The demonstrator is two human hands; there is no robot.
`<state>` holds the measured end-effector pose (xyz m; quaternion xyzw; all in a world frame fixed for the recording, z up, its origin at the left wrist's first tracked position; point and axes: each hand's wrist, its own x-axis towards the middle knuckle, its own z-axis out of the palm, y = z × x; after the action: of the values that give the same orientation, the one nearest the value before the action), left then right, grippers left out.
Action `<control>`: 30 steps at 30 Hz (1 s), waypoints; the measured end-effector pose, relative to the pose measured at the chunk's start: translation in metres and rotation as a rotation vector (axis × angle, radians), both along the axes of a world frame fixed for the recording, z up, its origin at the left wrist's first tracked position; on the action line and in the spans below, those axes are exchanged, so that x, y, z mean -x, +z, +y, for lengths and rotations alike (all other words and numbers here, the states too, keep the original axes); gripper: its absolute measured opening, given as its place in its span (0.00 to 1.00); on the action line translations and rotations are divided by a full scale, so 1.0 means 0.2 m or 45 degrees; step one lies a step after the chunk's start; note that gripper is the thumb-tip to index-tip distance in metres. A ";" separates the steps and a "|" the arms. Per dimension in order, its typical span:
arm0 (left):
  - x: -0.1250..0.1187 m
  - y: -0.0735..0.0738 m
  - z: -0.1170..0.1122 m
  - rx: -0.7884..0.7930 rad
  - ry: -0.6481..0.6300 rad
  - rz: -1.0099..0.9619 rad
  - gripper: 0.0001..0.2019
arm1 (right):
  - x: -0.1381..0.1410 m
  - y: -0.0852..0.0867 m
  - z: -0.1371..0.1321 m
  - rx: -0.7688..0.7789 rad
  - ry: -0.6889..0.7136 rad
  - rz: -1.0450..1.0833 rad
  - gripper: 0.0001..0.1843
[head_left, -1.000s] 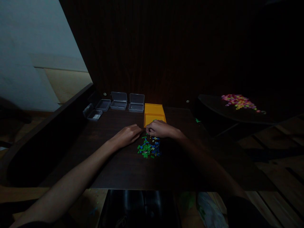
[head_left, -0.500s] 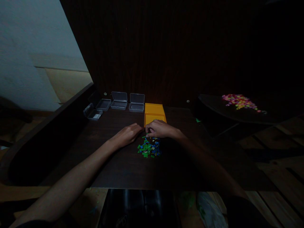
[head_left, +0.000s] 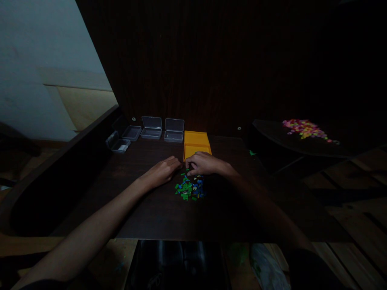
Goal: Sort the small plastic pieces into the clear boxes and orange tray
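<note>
A loose pile of small green, blue and pale toy bricks lies on the dark tabletop. My right hand hovers over the pile's far edge, thumb and forefinger curved with a gap between them. One green brick shows near that gap. Left of the pile, my left hand rests low with its fingers bent together; whatever its fingertips may hold is hidden. Just beyond my right hand stands an open yellow box, its near side partly covered by the hand.
Several clear plastic boxes with raised lids, among them one box beside the yellow one, line the back left. At right, a dark shelf bears a heap of pink and yellow pieces. A raised side panel bounds the left.
My right thumb has shifted slightly, widening the gap to the forefinger. My left hand stays almost in place. The boxes and the pile look the same.
</note>
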<state>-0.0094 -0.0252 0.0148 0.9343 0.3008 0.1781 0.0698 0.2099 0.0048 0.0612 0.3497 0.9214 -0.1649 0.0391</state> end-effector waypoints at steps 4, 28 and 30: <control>-0.01 0.00 0.00 -0.038 0.006 0.012 0.09 | -0.01 0.01 0.00 -0.014 0.003 -0.018 0.15; -0.03 0.04 -0.04 0.202 0.039 -0.187 0.10 | 0.00 0.01 0.00 0.054 0.060 -0.027 0.09; -0.03 0.04 -0.04 0.207 0.037 -0.183 0.09 | 0.00 0.00 0.00 0.041 0.071 -0.024 0.09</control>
<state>-0.0031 -0.0326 0.0234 0.9059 0.3218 0.2208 0.1641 0.2104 0.0051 0.0622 0.3248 0.9276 -0.1754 0.0580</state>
